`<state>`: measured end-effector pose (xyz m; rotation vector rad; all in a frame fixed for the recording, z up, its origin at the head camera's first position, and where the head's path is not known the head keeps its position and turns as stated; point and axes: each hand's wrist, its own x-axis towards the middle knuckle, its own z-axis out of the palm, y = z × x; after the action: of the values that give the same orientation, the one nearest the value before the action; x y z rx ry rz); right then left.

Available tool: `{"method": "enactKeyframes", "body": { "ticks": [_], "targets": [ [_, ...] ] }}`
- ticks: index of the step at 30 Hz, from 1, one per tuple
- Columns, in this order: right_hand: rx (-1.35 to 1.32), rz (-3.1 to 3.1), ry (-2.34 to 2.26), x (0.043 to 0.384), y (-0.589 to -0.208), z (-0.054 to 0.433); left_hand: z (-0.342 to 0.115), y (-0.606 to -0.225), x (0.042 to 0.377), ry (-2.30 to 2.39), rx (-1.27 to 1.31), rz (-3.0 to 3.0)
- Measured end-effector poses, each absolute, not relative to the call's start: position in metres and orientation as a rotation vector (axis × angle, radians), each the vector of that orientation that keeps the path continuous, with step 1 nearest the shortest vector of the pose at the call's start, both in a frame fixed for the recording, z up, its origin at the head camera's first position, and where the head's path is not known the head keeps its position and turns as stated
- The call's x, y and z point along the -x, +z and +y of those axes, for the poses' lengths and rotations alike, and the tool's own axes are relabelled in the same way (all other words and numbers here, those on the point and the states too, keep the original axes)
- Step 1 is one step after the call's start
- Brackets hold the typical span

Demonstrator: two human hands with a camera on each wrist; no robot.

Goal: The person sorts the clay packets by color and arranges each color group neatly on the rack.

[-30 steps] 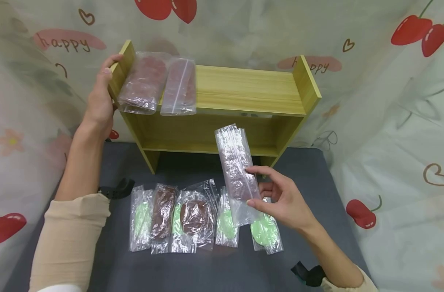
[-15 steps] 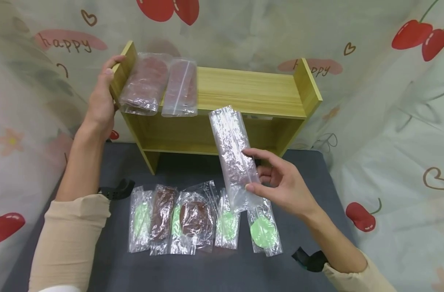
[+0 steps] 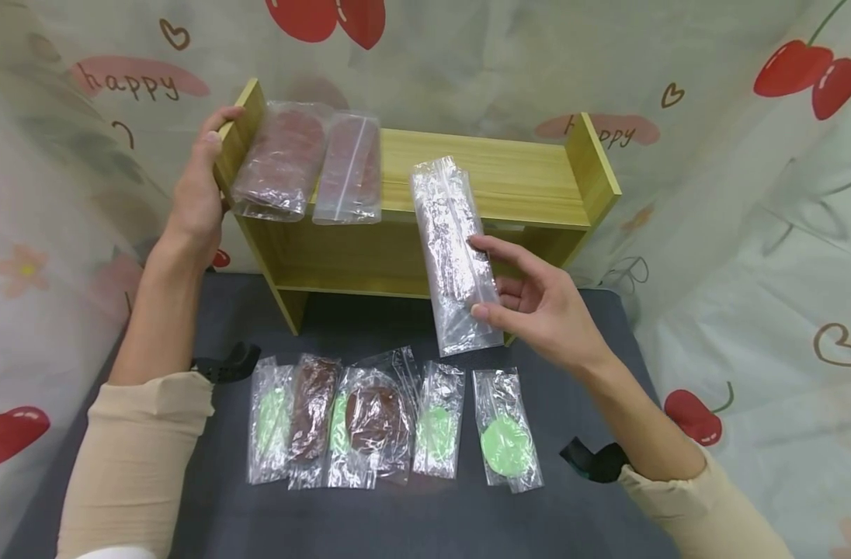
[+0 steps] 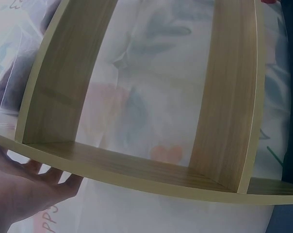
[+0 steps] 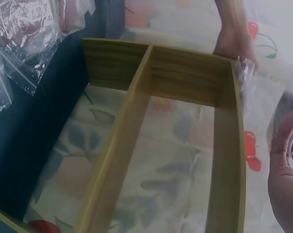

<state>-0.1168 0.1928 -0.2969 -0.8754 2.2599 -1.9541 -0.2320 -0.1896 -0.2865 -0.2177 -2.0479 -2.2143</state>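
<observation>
My right hand [image 3: 540,303] pinches a clear zip bag [image 3: 448,248] by its right side, thumb and forefinger on it. The bag overlaps the front edge of the wooden shelf's top board [image 3: 516,175] in the head view. With my left hand [image 3: 198,182] I grip the shelf's left side panel [image 3: 240,136]; in the left wrist view the fingers [image 4: 56,179] lie along the panel's outer side. Two zip bags with reddish-brown contents, a wider one [image 3: 282,159] and a narrower one [image 3: 349,167], lie side by side on the top board's left part.
Several clear bags lie in a row on the dark table [image 3: 425,520]. Some hold green rounds, such as the rightmost bag [image 3: 507,442]; others hold brown pieces, like a long brown one [image 3: 314,407]. A printed curtain [image 3: 761,256] surrounds the table.
My right hand has raised the zip bag away from the table bags, up to the top board's front edge. The left hand stays on the side panel.
</observation>
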Motion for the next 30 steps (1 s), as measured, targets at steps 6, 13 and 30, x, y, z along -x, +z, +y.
{"method": "enactKeyframes", "body": {
  "ticks": [6,13,30],
  "targets": [
    [0.864,2.270,-1.934,0.129,-0.289,0.191,-0.190,-0.286,0.231,-2.217,0.225,-2.035],
    [0.853,2.255,-1.909,0.141,-0.281,0.187,-0.189,-0.286,0.231,-2.208,0.236,-2.054],
    [0.651,2.196,-1.885,0.180,-0.266,0.173,-0.190,-0.290,0.232,-2.184,0.269,-2.038]
  ]
}}
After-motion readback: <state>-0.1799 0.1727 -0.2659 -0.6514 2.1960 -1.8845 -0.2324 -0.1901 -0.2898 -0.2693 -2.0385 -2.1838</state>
